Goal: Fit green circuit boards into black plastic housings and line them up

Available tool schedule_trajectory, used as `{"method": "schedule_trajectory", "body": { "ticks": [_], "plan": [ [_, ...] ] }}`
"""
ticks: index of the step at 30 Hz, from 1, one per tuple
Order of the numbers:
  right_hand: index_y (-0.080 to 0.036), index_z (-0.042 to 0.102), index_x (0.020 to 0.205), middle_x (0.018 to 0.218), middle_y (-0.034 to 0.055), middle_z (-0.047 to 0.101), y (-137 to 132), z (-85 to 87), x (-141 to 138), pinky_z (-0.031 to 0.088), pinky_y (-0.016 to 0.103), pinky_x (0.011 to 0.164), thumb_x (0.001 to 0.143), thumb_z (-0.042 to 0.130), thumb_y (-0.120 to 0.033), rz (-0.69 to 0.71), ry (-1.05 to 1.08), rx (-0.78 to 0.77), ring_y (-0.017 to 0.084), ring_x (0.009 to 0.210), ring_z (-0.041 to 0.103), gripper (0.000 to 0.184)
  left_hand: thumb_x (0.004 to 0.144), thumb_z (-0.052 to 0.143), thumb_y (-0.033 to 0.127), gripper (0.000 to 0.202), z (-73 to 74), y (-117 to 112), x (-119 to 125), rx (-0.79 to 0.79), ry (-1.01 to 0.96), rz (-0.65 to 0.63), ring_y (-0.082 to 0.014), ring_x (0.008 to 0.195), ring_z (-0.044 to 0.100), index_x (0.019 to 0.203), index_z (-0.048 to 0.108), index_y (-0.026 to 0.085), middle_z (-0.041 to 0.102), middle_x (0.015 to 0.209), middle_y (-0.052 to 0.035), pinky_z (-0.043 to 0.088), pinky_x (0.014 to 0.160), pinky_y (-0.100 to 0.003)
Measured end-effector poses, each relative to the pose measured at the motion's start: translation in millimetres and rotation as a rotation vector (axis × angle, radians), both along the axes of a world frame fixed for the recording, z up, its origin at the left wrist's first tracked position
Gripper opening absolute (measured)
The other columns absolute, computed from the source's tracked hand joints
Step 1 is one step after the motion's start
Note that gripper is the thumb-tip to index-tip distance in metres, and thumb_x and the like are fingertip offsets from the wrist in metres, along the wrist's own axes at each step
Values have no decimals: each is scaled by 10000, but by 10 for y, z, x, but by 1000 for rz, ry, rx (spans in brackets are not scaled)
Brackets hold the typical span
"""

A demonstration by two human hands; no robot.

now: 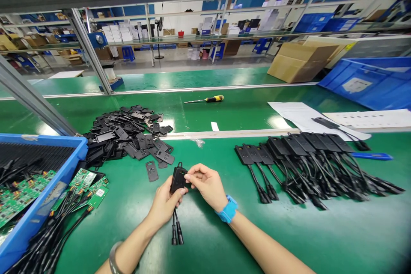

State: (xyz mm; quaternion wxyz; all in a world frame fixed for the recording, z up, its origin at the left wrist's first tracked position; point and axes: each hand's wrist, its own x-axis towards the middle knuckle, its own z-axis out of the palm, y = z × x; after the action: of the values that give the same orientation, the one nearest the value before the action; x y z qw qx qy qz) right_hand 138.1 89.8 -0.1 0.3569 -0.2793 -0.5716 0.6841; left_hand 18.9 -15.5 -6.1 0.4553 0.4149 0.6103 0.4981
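Observation:
My left hand [167, 201] is closed round a small black plastic case [177, 180] with a loop at its top. Two short black cables with connectors [177, 231] hang from its lower end. At the upper right side of the case, my right hand [205, 183] has thumb and fingers pinched together against it; whatever sits between the fingertips is hidden. A loose black cover plate [152, 171] lies on the green bench just left of the case. Behind it spreads a heap of black plastic covers [128, 132].
Cased units with cables [295, 150] lie in a row at right, near white paper [289, 113] and a blue pen [372, 156]. A blue crate [81, 145] and green circuit boards [96, 197] are at left. A screwdriver [213, 99] lies behind; a cardboard box [295, 62] stands back right.

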Motion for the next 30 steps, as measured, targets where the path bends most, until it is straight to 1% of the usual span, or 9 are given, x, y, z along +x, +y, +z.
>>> {"method": "schedule_trajectory", "body": {
  "ticks": [4, 7, 11, 16, 18, 21, 23, 27, 30],
  "plan": [
    [-173, 616, 856, 671, -6, 610, -12, -11, -5, 446, 208, 493, 707, 776, -350, -25, 44, 17, 132, 593, 577, 281, 858, 540, 431, 400, -53, 2, 2, -8, -20, 6, -94, 572, 469, 1150, 492, 162, 639, 849, -39, 391, 525, -211],
    [-167, 626, 841, 661, 4, 617, -16, -25, 1, 459, 228, 527, 732, 756, -356, 0, 27, 51, 137, 597, 577, 254, 853, 546, 455, 436, -77, 5, 3, -10, -40, 9, -93, 567, 450, 1170, 482, 161, 631, 852, -38, 375, 525, -211],
    [-169, 620, 812, 659, 15, 630, -7, -41, 12, 459, 249, 542, 735, 753, -381, 0, -5, 61, 151, 601, 581, 261, 854, 546, 463, 442, -37, 2, 9, -9, -72, 0, -94, 579, 451, 1160, 487, 149, 623, 852, -42, 369, 526, -209],
    [-182, 602, 834, 667, 2, 600, 22, -34, 13, 422, 230, 491, 701, 780, -418, 29, 1, -34, 154, 596, 569, 324, 872, 526, 439, 381, 22, -7, 17, 11, -32, -31, -87, 576, 462, 1113, 510, 145, 632, 841, -43, 388, 529, -208],
    [-185, 602, 925, 729, -2, 586, 24, -24, 12, 406, 216, 480, 713, 773, -433, 83, 22, -105, 127, 570, 540, 368, 881, 512, 434, 357, 26, -6, 18, 20, -44, -50, -88, 576, 488, 1091, 510, 146, 637, 848, -47, 400, 512, -203],
    [-162, 607, 1031, 682, -12, 545, 13, -17, 10, 366, 211, 475, 814, 661, -498, 246, 24, -197, 94, 506, 453, 404, 883, 509, 438, 341, 30, -6, 28, 42, -88, -75, -107, 611, 567, 1046, 516, 139, 632, 874, -62, 459, 526, -219],
    [-140, 633, 965, 632, -18, 512, 2, -19, 7, 339, 209, 483, 834, 627, -525, 272, 13, -193, 92, 509, 412, 406, 874, 523, 447, 354, 41, -8, 41, 40, -151, -86, -131, 635, 611, 1035, 511, 132, 630, 862, -66, 507, 559, -249],
    [-143, 631, 791, 587, -32, 455, -13, -36, -5, 282, 208, 468, 768, 669, -582, 177, -37, -154, 95, 512, 353, 441, 842, 563, 476, 396, 66, 1, 74, 3, -248, -76, -138, 549, 621, 1018, 478, 132, 629, 762, -44, 522, 506, -262],
    [-149, 635, 816, 558, -40, 423, -14, -51, -25, 293, 219, 458, 791, 603, -627, 154, -112, -104, 107, 490, 359, 480, 814, 594, 494, 425, 58, 27, 97, -3, -280, -39, -130, 491, 602, 1008, 474, 135, 631, 725, -34, 497, 457, -243]
  ]
}}
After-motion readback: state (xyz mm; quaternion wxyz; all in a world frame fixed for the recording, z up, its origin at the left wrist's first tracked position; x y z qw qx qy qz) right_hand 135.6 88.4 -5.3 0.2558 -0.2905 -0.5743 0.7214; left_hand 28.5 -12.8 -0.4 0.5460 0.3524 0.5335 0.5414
